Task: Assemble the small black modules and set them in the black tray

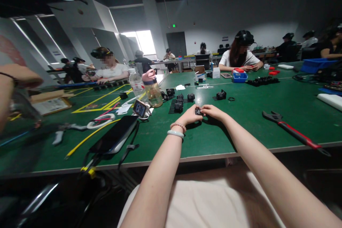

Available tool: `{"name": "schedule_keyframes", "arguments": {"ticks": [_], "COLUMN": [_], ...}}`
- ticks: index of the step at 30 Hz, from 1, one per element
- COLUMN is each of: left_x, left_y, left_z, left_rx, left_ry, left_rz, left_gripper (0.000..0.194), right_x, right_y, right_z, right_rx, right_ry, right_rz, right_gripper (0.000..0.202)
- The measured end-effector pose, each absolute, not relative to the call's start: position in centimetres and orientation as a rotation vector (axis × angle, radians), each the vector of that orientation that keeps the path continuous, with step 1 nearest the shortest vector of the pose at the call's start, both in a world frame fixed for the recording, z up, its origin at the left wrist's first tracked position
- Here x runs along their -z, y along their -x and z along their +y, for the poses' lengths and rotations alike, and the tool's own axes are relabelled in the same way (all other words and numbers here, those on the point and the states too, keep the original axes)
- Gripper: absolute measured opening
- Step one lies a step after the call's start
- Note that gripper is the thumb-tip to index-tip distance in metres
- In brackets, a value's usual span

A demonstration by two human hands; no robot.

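Hands, the left hand (190, 114) and right hand (213, 111), pinch one small black part (198, 112) together just above the green table (240, 128), while more black parts (178, 106) wait untouched behind.

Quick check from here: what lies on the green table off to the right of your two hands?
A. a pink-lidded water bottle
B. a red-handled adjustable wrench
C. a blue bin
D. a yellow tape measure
B: the red-handled adjustable wrench lies flat on the green table to the right of the right hand, while both hands pinch a small black part with the left hand.
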State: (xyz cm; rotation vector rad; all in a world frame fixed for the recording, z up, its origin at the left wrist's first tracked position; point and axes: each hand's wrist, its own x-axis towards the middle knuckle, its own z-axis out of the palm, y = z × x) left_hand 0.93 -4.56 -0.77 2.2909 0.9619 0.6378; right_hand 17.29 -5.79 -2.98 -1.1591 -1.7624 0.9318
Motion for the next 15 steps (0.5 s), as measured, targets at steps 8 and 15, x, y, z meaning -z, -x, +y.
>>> {"name": "schedule_keyframes", "arguments": {"ticks": [8, 15], "left_x": [1.05, 0.78], "left_y": [-0.90, -1.05], "left_z": [-4.40, -4.54], "left_rx": [-0.636, -0.645], "left_ry": [-2.262, -2.274], "left_rz": [0.941, 0.939], "left_gripper": [0.045, 0.047], "right_x": [3.27, 2.82], "right_y": [-17.08, -17.23], "right_z": [-5.50, -6.13], "right_rx": [-1.007, -1.086], "right_ry": [1.063, 0.951], "right_rz": [-1.682, -1.706], "right_gripper": [0.017, 0.034]}}
